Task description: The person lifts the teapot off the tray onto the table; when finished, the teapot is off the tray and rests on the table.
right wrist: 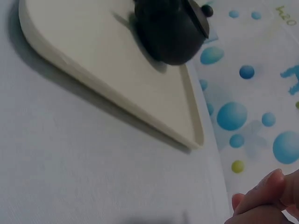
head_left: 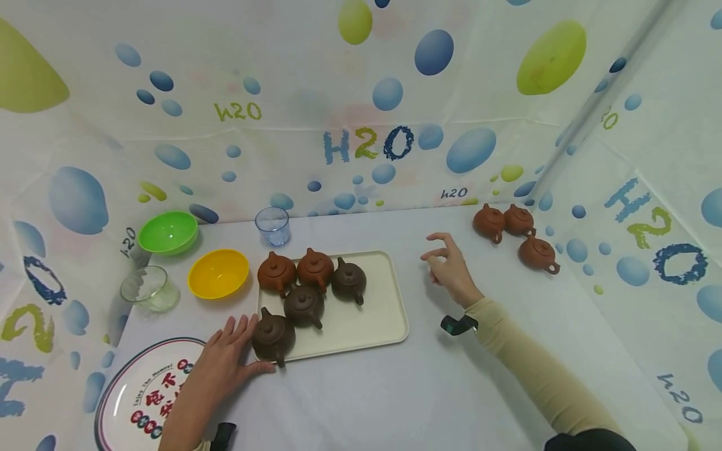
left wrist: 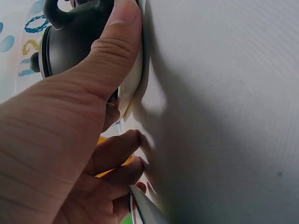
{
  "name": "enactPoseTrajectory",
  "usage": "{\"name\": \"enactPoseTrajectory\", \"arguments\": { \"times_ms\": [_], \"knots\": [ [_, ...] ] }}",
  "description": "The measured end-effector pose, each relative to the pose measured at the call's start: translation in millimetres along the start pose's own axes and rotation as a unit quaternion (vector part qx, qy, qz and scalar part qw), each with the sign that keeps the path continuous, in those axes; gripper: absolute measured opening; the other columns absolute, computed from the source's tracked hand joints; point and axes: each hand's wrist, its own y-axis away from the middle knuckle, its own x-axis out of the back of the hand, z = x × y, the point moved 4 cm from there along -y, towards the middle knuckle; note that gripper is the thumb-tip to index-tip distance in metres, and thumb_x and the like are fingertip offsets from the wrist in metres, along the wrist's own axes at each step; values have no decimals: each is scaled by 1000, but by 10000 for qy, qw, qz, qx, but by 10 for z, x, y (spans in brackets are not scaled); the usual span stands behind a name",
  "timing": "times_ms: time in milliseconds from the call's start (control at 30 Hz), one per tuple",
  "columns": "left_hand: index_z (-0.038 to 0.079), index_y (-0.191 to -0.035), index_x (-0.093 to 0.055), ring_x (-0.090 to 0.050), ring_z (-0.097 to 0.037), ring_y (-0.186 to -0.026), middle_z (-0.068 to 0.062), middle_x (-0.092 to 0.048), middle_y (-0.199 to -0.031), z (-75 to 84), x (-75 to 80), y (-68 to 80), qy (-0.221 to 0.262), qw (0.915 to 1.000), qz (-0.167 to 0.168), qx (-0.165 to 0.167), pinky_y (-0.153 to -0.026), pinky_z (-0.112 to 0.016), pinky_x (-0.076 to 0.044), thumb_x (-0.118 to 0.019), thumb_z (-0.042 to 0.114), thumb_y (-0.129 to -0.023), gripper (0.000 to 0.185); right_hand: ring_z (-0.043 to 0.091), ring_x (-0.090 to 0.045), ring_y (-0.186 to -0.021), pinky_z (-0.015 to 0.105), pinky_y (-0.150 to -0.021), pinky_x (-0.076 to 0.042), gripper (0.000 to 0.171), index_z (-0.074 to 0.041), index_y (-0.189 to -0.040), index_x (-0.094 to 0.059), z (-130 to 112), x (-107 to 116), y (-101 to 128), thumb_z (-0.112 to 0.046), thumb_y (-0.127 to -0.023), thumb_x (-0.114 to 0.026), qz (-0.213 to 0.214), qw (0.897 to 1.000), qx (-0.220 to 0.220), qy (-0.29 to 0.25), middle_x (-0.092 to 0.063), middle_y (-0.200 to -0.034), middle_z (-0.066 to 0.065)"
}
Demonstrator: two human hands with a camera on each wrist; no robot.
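My left hand (head_left: 225, 357) lies at the near left corner of the cream tray (head_left: 361, 332), fingers spread along its left side. Its thumb extends along the near edge, beside a dark brown teapot (head_left: 273, 336) that overhangs that corner. In the left wrist view the thumb overlaps this dark teapot (left wrist: 70, 39). Also on the tray are two more dark teapots, one in the middle (head_left: 304, 305) and one to the right (head_left: 349, 279), and two reddish-brown teapots (head_left: 276, 272) at the back. My right hand (head_left: 451, 269) hovers right of the tray, fingers loosely bent, holding nothing.
Three reddish-brown teapots (head_left: 488, 222) stand at the back right. Left of the tray are a yellow bowl (head_left: 218, 274), a green bowl (head_left: 168, 233) and a clear glass (head_left: 149, 289). A bluish glass (head_left: 273, 227) stands behind it. A printed round plate (head_left: 121, 401) lies partly under my left forearm.
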Motion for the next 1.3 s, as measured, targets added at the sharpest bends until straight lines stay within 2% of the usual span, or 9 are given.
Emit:
{"name": "enactPoseTrajectory", "arguments": {
  "times_ms": [133, 300, 433, 533, 633, 767, 933, 1100, 1300],
  "knots": [
    [-1, -161, -43, -40, -59, -151, -31, -47, -160, 4, -5, -7, -5, 10000, -8, 15, -123, -72, -37, -86, 63, -78, 113, 14, -50, -55, 21, -50, -42, 58, -22, -153, -45, -84, -223, 126, 3, -101, -45, -291, 9994, 142, -90, -67, -127, 22],
    [0, -162, -42, -40, -59, -152, -31, -46, -161, 2, -5, -18, -31, 10000, -54, 40, -123, -72, -36, -86, 63, -78, 114, 15, -48, -54, 23, -49, -39, 60, -22, -154, -45, -141, -499, 291, 4, -100, -46, -897, 9957, 186, -128, -69, -123, 22],
    [-1, -162, -41, -39, -59, -152, -32, -46, -161, -2, -11, -21, -11, 10000, -68, 43, -123, -73, -35, -86, 61, -79, 113, 13, -44, -51, 22, -47, -34, 54, -20, -152, -46, -166, -664, 427, 1, -102, -50, -1495, 9880, -9, -392, -73, -121, 24],
    [-1, -162, -42, -39, -59, -152, -32, -46, -161, 5, -3, -23, -17, 10000, -51, 25, -123, -72, -36, -86, 62, -79, 113, 9, -39, -48, 19, -45, -30, 49, -20, -151, -44, -162, -757, 526, -10, -106, -58, -2127, 9730, -526, -731, -77, -120, 19],
    [-1, -162, -42, -40, -58, -151, -32, -47, -160, 11, 6, -19, -47, 10000, -11, 0, -123, -72, -37, -86, 63, -78, 114, 5, -34, -45, 16, -42, -26, 50, -19, -152, -44, -149, -843, 612, -25, -107, -65, -2713, 9509, -1063, -1047, -80, -121, 13],
    [-1, -161, -43, -41, -58, -151, -32, -48, -160, 5, -3, -12, -19, 10000, 16, 2, -123, -72, -37, -86, 62, -78, 113, 3, -32, -44, 14, -41, -23, 58, -12, -155, -43, -135, -979, 667, -38, -108, -65, -3117, 9285, -1385, -1466, -79, -128, 16],
    [0, -162, -42, -39, -58, -152, -31, -46, -161, 0, -24, -12, 19, 10000, -39, 34, -124, -72, -35, -86, 62, -79, 113, 1, -33, -43, 12, -39, -22, 64, -6, -156, -41, -97, -1132, 663, -40, -108, -65, -3059, 9197, -1657, -1818, -76, -134, 18],
    [0, -162, -43, -41, -58, -151, -31, -48, -160, -1, -17, -8, -18, 10000, 6, 22, -123, -72, -36, -86, 63, -78, 113, -1, -33, -44, 11, -38, -22, 40, -5, -135, -58, -96, -1261, 637, -35, -110, -63, -2812, 9181, -1723, -2199, -78, -124, 10],
    [0, -162, -43, -41, -58, -151, -32, -48, -160, -2, -11, -9, 6, 10000, 10, 4, -123, -72, -37, -87, 62, -78, 113, 1, -59, -62, 9, -42, -29, 21, -9, -112, -65, -118, -1376, 622, -28, -113, -57, -2393, 9109, -1808, -2834, -77, -108, 3]
  ]
}}
